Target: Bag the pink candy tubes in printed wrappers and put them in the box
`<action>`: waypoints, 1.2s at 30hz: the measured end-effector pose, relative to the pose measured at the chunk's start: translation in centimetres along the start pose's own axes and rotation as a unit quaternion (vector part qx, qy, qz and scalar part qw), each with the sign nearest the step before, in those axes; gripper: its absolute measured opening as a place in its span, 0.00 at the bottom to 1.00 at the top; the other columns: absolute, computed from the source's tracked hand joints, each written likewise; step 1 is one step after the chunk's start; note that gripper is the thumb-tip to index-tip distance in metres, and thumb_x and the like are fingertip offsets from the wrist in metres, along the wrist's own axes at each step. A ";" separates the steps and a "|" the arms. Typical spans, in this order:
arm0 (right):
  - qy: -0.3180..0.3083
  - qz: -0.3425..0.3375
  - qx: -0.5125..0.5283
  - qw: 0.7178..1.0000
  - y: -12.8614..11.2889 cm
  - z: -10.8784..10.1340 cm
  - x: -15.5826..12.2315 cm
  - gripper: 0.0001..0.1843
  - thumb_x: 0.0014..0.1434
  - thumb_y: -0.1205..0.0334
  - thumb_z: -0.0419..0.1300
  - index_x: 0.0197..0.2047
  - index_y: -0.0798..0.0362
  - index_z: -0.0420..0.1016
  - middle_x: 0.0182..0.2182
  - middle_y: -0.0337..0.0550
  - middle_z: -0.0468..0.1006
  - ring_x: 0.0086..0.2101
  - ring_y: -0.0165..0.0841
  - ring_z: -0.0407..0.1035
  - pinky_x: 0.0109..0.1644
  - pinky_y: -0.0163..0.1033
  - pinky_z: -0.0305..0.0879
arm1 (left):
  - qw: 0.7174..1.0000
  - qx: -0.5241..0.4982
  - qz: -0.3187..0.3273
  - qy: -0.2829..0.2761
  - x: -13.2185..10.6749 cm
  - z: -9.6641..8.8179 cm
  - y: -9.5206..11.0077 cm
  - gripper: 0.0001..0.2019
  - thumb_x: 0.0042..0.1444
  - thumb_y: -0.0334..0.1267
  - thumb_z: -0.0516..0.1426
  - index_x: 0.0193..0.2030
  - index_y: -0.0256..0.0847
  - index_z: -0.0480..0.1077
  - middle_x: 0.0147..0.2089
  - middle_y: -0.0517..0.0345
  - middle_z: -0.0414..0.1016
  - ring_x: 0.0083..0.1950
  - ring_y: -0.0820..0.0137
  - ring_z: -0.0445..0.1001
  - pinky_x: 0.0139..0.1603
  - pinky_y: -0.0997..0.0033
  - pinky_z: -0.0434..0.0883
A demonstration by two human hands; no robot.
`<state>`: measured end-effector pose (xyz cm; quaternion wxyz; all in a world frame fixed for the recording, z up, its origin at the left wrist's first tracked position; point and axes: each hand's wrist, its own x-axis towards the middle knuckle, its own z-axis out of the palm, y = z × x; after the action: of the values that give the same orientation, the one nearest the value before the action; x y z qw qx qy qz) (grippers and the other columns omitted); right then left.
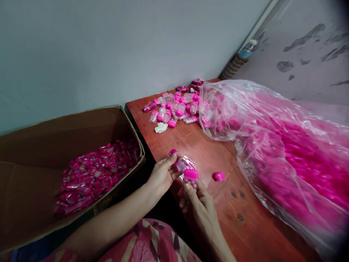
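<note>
A large clear bag [261, 145], filled with bright pink pieces, lies over the right part of the reddish desk [188, 140]. Left of the bag, at the desk's near edge, the left hand [161, 176] pinches a shiny printed wrapper [178, 162] between thumb and fingers. Also left of the bag, the right hand [201, 202] is closed on a small container [191, 176], its pink cap pointing up and pale pink balls showing below. Cap and wrapper are close together, though fingers overlap there and I can't tell whether they touch. Between the hands and the bag sits a loose pink lid [219, 176]. By the bag's far left end is a pile of capped containers [177, 105], with a crumpled white scrap [161, 127] on the side away from the bag. Well left of the bag stands a cardboard box [21, 182] holding many wrapped pink packets [89, 178].
</note>
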<state>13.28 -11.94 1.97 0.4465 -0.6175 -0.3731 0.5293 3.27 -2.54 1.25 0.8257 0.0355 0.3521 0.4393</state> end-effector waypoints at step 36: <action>0.003 -0.010 0.052 0.999 0.7 0.3 1.8 0.14 0.57 0.50 0.54 0.30 0.52 0.62 0.15 0.31 0.65 0.11 0.21 0.54 0.13 0.26 0.49 | 0.940 0.316 -0.004 -0.133 -0.5 -0.1 -0.5 0.14 0.42 0.43 0.62 0.26 0.29 0.73 0.20 0.54 0.72 0.16 0.75 0.66 0.17 0.76 0.63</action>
<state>13.25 -10.44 0.76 0.4849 -0.5912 -0.3496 0.5414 3.33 -3.26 1.27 0.8135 0.3507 0.3596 0.2932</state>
